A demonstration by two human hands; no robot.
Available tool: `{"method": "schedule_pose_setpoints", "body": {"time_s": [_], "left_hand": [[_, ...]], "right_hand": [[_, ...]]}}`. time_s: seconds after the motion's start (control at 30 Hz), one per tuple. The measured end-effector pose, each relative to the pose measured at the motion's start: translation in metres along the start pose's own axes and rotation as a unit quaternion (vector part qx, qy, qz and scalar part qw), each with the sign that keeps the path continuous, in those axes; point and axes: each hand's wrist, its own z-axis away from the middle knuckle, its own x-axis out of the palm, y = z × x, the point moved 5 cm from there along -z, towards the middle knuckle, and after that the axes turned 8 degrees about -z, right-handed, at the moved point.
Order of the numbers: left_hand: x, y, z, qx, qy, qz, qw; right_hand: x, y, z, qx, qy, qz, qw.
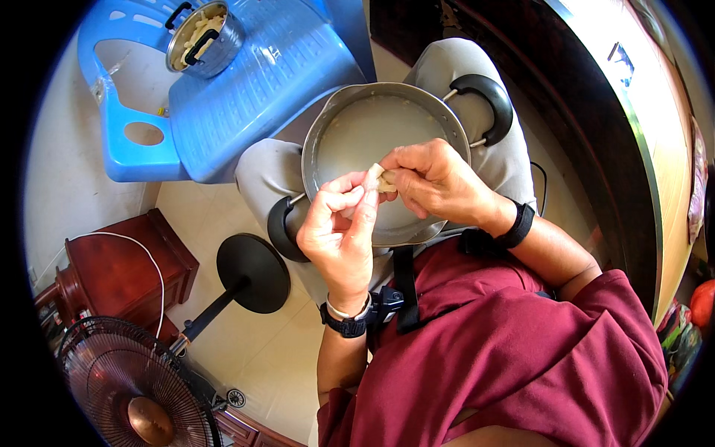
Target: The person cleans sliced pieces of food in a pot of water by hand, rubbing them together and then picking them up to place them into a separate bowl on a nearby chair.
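Observation:
Between my fingertips is a small pale, cream-coloured food piece; its exact kind is unclear. My left hand pinches it from the left with thumb and fingers. From the right, my right hand grips it with thumb and forefinger. Both hands are over a wide metal pot resting on my lap between my knees. Cloudy whitish liquid fills part of the pot, with small bits near its edge. Black loop handles stick out on its two sides.
A blue plastic chair at upper left holds a smaller steel pot with pale pieces inside. A standing fan with a round black base is at lower left, near a reddish wooden cabinet. Dark wooden furniture curves along the right.

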Motion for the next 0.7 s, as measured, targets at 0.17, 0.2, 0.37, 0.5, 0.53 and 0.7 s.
{"method": "schedule_pose_setpoints", "body": {"time_s": [0.17, 0.2, 0.37, 0.5, 0.53, 0.7], "left_hand": [[0.0017, 0.0035, -0.0036, 0.011, 0.01, 0.003, 1.0], [0.0017, 0.0041, -0.0034, 0.016, 0.01, -0.001, 1.0], [-0.0041, 0.0002, 0.0006, 0.016, 0.015, -0.056, 0.998], [-0.0025, 0.0029, 0.0004, 0.022, 0.022, -0.035, 0.999], [-0.0028, 0.0042, -0.0003, 0.027, 0.027, -0.046, 0.998], [-0.0061, 0.0028, -0.0008, 0.032, 0.035, -0.053, 0.997]], "right_hand": [[-0.002, -0.0004, -0.0016, -0.019, -0.019, -0.029, 0.999], [-0.0004, -0.0018, -0.0021, -0.045, -0.016, -0.003, 0.999], [0.0046, -0.0016, -0.0037, -0.191, 0.008, 0.159, 0.969], [0.0071, 0.0031, -0.0036, -0.166, 0.03, 0.101, 0.981], [0.0065, 0.0041, -0.0037, -0.144, 0.034, 0.061, 0.987], [0.0003, 0.0003, -0.0018, -0.071, 0.02, -0.069, 0.995]]}}
